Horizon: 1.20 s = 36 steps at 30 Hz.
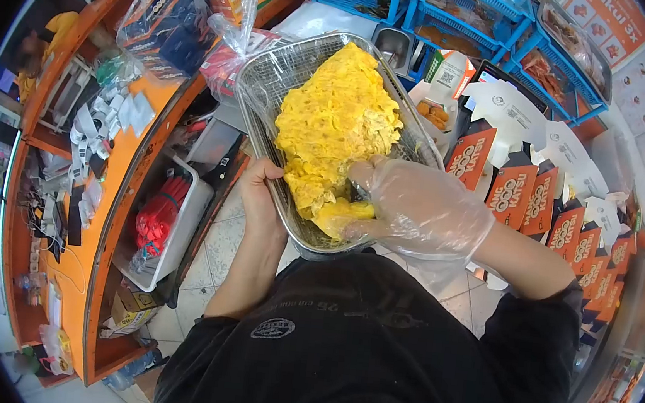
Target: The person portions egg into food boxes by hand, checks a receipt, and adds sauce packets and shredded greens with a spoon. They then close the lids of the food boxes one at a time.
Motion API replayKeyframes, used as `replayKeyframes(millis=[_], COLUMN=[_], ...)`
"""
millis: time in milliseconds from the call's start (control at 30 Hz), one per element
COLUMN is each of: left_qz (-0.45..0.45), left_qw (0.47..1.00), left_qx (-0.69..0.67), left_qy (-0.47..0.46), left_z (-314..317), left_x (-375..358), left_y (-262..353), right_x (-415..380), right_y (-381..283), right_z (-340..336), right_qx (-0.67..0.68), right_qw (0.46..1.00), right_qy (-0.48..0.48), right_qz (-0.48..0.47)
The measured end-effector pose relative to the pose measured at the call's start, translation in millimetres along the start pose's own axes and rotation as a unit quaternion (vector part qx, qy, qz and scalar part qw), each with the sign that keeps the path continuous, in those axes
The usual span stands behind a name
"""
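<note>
A metal tray point(260, 110) lined with clear plastic is tilted in front of my chest, and a large piece of yellow cooked egg point(331, 109) lies in it. My left hand point(262, 196), bare, grips the tray's left rim, thumb over the edge. In a clear plastic glove, my right hand point(408, 202) reaches over the tray's lower right side. Its fingers are closed on the torn lower part of the egg, and their tips are partly hidden by it.
Orange and white food boxes point(511, 192) line the right side. Blue racks point(464, 25) with trays stand at the back. An orange counter point(137, 152) and a white bin point(181, 219) with red packets are at left. A person in yellow point(58, 32) is far left.
</note>
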<state>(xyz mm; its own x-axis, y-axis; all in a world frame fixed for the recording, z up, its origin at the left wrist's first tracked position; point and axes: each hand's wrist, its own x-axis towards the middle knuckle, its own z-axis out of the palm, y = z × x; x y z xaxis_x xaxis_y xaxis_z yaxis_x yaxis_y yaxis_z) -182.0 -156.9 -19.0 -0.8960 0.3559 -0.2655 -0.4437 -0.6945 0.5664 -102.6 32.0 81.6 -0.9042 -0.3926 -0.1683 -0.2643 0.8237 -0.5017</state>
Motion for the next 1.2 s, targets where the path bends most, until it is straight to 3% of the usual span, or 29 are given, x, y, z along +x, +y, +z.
replayKeyframes(millis=[67,167,233,467,533,633,667,700,833,900,933,1000,1100,1200], left_qz=[0.008,0.017,0.006,0.019,0.037,0.065,0.059,0.052,0.077,0.069,0.062,0.067,0.053,0.029], left_qw=[1.000,1.000,1.000,0.999,0.999,0.997,0.998,0.998,0.996,0.997,0.998,0.997,0.998,0.999], left_qx=[0.011,0.006,0.007,0.021,0.032,0.041,0.028,0.015,0.031,0.020,0.009,0.016,0.014,0.015], left_qy=[0.004,-0.003,-0.002,0.022,0.022,0.026,0.025,0.025,0.031,0.026,0.018,0.024,0.026,0.027], left_z=[-0.4,-3.1,-1.8,-5.2,-7.5,-13.2,-13.2,-13.8,-6.5,-8.1,-8.6,-5.3,-11.3,-13.1], left_x=[-1.0,-1.2,-5.6,-10.8,-10.0,-7.1,-7.4,-8.6,-11.9,-11.0,-10.3,-11.8,-9.7,-11.6], left_y=[-1.2,-3.1,-0.9,-3.3,-3.7,-2.3,-0.6,1.3,4.9,7.2,8.4,6.8,8.6,7.3], right_x=[-0.2,0.9,4.6,12.7,17.1,25.7,23.6,21.6,12.9,5.6,5.8,6.0,9.8,28.3], right_y=[5.5,9.5,-3.4,10.3,32.8,39.5,34.1,31.0,25.0,25.6,21.7,13.7,10.4,44.9], right_z=[11.8,14.8,-4.0,5.4,13.0,-0.4,-6.7,-10.8,-14.6,-4.8,-4.4,-7.3,-11.4,-0.2], right_qx=[0.015,-0.064,-0.063,-0.048,-0.053,-0.035,-0.016,-0.015,-0.068,-0.116,-0.116,-0.057,-0.025,0.058], right_qw=[1.000,0.995,0.997,0.997,0.994,0.995,0.999,0.999,0.995,0.988,0.988,0.995,0.993,0.994], right_qy=[0.020,0.063,-0.036,-0.058,0.022,0.001,-0.016,-0.017,-0.071,0.041,0.041,-0.074,-0.113,-0.045], right_qz=[0.008,-0.031,0.003,0.005,-0.098,-0.096,-0.030,-0.031,-0.005,-0.092,-0.093,-0.034,-0.001,-0.077])
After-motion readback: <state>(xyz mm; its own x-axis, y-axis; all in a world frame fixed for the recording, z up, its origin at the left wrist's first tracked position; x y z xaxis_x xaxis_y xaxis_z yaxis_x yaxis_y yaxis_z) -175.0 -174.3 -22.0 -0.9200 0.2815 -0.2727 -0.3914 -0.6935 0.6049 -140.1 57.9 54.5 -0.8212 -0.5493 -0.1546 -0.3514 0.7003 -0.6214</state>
